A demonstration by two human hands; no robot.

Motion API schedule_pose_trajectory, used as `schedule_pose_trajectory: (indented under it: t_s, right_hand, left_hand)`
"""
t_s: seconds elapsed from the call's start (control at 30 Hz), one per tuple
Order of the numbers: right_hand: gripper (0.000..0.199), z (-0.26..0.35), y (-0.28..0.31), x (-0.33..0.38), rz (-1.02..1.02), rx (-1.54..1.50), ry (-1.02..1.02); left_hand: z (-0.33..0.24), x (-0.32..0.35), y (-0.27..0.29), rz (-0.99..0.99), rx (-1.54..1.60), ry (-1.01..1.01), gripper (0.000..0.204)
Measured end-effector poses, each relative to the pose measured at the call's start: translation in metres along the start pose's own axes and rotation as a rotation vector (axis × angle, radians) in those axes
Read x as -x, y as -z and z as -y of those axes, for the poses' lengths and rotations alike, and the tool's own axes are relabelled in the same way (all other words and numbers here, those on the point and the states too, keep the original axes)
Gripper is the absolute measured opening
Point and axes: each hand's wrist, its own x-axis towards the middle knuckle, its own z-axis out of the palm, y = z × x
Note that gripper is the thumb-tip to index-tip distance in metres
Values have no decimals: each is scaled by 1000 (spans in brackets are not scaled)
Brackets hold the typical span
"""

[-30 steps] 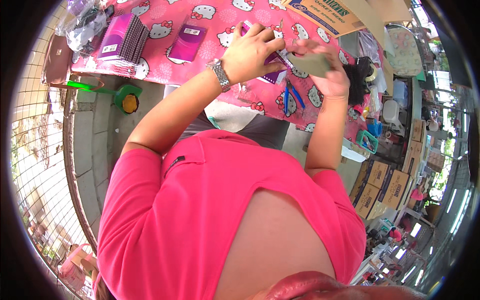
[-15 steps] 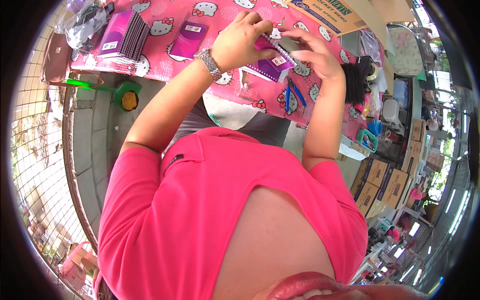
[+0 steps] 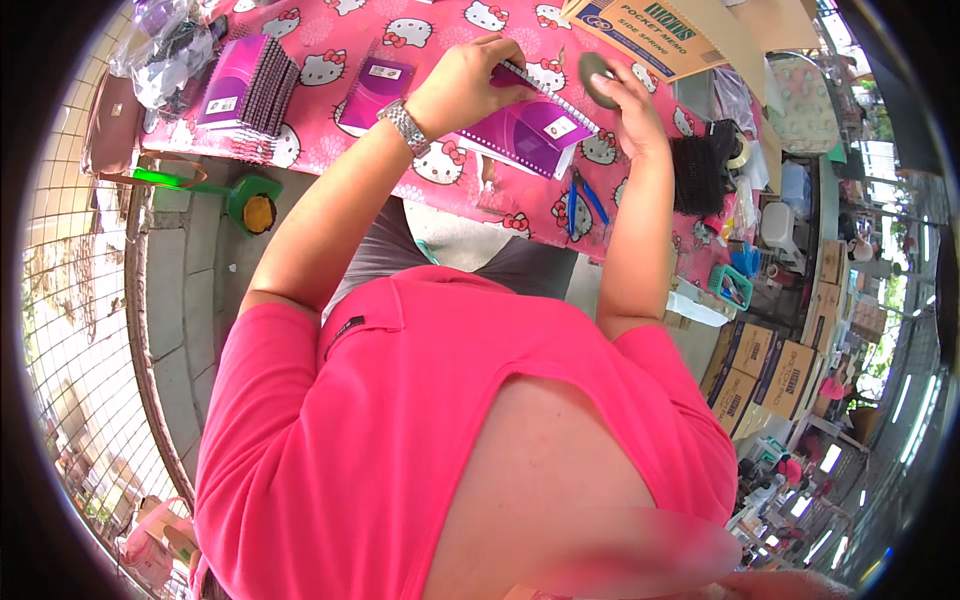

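Observation:
A purple notebook (image 3: 525, 130) with white pages and a wire coil along its far edge lies in front of me. My left hand (image 3: 470, 88), a metal watch on its wrist, pinches the coiled edge near its left end. My right hand (image 3: 638, 112) is closed on a dark olive oval object (image 3: 597, 82), whose kind I cannot make out, beyond the notebook's right end. Blue-handled pliers (image 3: 584, 204) lie just nearer than the notebook. Another purple notebook or cover (image 3: 376, 92) rests to the left, beside my left wrist.
A stack of purple spiral notebooks (image 3: 245, 88) stands at the left, near a clear plastic bag (image 3: 165, 62). An open cardboard box (image 3: 655, 38) occupies the far right. A black bristly bundle (image 3: 700, 175) and a green basket (image 3: 732, 288) sit along the right side of the pink patterned tablecloth (image 3: 325, 70).
My right hand has moved off the notebook's coil, lifting the olive object away to the right. My left hand has shifted slightly left and still holds the coiled edge, with more of the cover showing.

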Motion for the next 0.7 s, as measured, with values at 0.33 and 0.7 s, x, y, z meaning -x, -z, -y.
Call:
schedule_pose_trajectory:
  t_s: [0.33, 0.7]
  right_hand:
    - [67, -153, -7, 117, -559, 1095, 290]
    - [57, 4, -83, 143, -402, 602, 572]
  left_hand:
    - [-3, 23, -23, -133, 148, 252, 24]
    - [2, 31, -35, -218, 253, 197, 18]
